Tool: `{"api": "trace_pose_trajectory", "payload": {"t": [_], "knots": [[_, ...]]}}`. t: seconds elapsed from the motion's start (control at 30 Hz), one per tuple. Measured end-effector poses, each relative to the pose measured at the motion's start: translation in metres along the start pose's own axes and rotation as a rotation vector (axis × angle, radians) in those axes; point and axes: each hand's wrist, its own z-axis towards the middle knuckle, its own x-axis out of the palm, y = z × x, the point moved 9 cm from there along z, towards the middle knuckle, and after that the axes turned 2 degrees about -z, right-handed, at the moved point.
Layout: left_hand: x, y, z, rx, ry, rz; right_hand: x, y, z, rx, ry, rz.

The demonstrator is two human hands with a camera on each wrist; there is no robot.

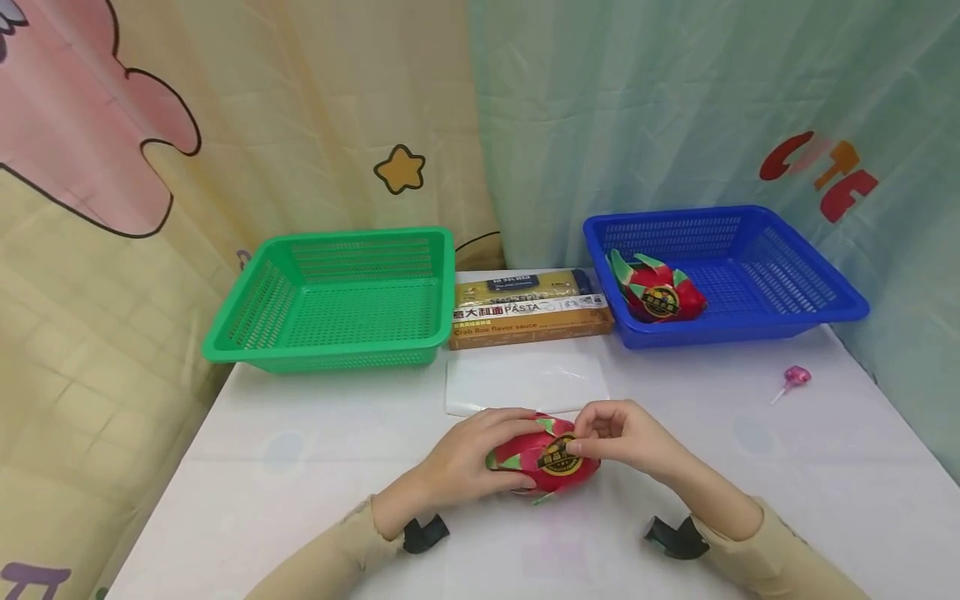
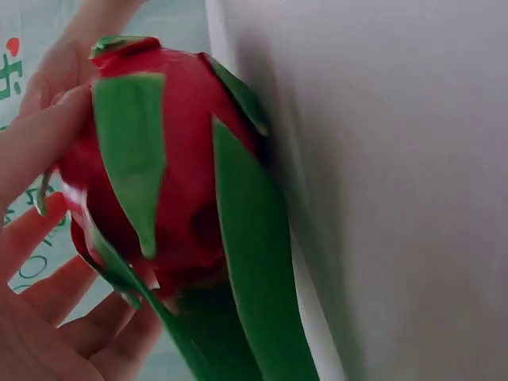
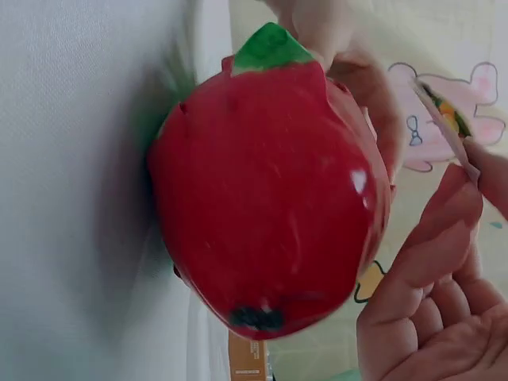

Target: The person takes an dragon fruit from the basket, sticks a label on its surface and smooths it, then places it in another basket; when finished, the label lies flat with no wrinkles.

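A red dragon fruit [image 1: 529, 457] with green leaf tips lies on the table in front of me. My left hand [image 1: 467, 460] grips it from the left, fingers over the top and thumb along the near side. Thumb and index finger of my right hand [image 1: 633, 439] pinch a round black and gold sticker [image 1: 557, 458]. From the right wrist, the sticker [image 3: 451, 119] shows edge-on, apart from the fruit's skin [image 3: 262, 198]. The left wrist view shows the fruit's leafy end [image 2: 131, 151] close up.
At the back left stands a green basket [image 1: 330, 358]. A blue basket [image 1: 750, 329] at the back right holds another dragon fruit [image 1: 678, 302] with a sticker. Between them lie pasta packages [image 1: 531, 325], with a glossy white sheet [image 1: 525, 382] nearer. A pink lollipop [image 1: 797, 376] lies right.
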Motion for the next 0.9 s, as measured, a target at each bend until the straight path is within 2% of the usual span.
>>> {"api": "trace_pose_trajectory", "payload": {"t": [0.13,0.33,0.47,0.63,0.9], "knots": [[-0.001,0.005,0.001,0.01,-0.024,-0.04,-0.003,-0.008,0.001,0.081,-0.053,-0.041],[-0.005,0.016,0.001,-0.027,-0.047,-0.154,-0.005,-0.014,0.001,0.129,-0.113,-0.074],[-0.007,0.02,0.001,-0.049,-0.052,-0.165,-0.007,-0.016,0.0,0.156,-0.198,-0.074],[-0.006,0.022,0.002,-0.073,-0.048,-0.172,-0.009,-0.017,-0.001,0.164,-0.278,-0.087],[-0.006,0.021,0.003,-0.059,-0.04,-0.178,-0.008,-0.014,-0.002,0.133,-0.312,-0.127]]}}
